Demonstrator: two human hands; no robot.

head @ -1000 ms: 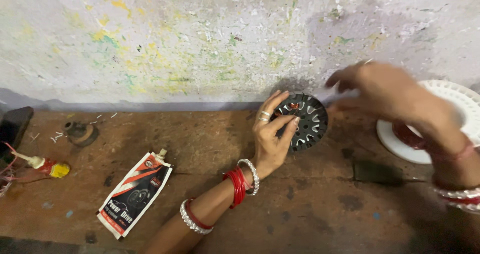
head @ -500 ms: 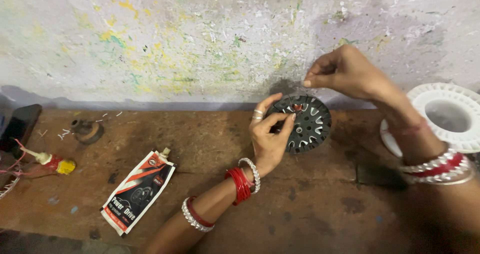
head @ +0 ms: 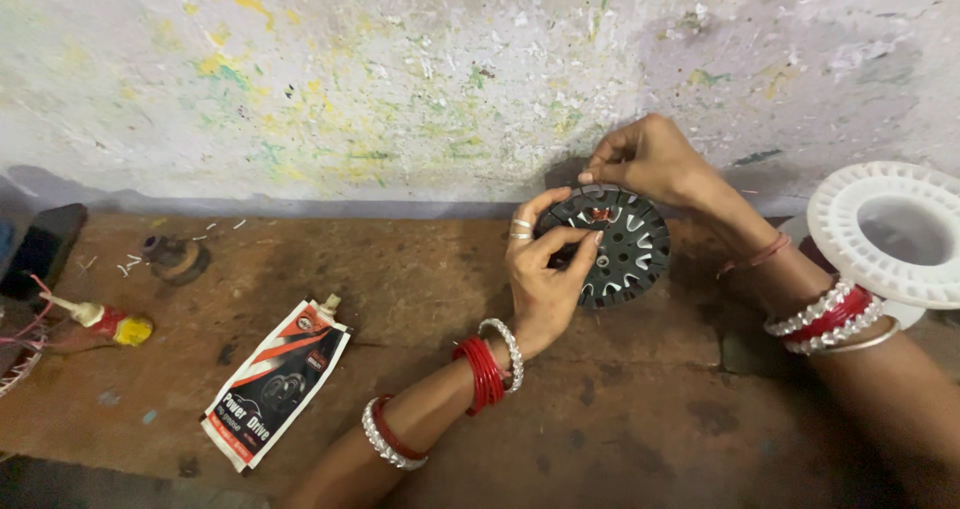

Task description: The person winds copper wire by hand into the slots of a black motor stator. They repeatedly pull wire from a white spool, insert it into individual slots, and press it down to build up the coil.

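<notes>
Head view: looks down on a worn brown workbench [head: 300,269] set against a paint-spattered wall [head: 400,79].
Slotted disc: a round black slotted disc [head: 625,254] with pale metal edges in its slots stands tilted on the bench at the foot of the wall, right of centre; a few turns of copper wire [head: 600,214] show in its upper part.
Left hand: the left hand [head: 545,269] is half closed around the disc's left edge, thumb across the face and ringed fingers curled over the top rim, steadying it.
Right hand: the right hand [head: 650,159] sits at the disc's top edge, thumb and forefinger pressed together in a pinch just above the copper turns; whether a strand lies between them is too fine to tell.
White spool: a white plastic spool [head: 880,234] stands at the right edge, just beyond the right forearm.
Pouch: a flat oblong sachet [head: 278,381] in white, red and black, with a small nozzle at its upper end, lies slantwise on the bench, well left of the disc.
Small tube: a small tube [head: 105,324] with a yellow and red end lies near the left edge.
Round fitting: a small dark round part [head: 175,257] rests near the wall, among white scraps.
</notes>
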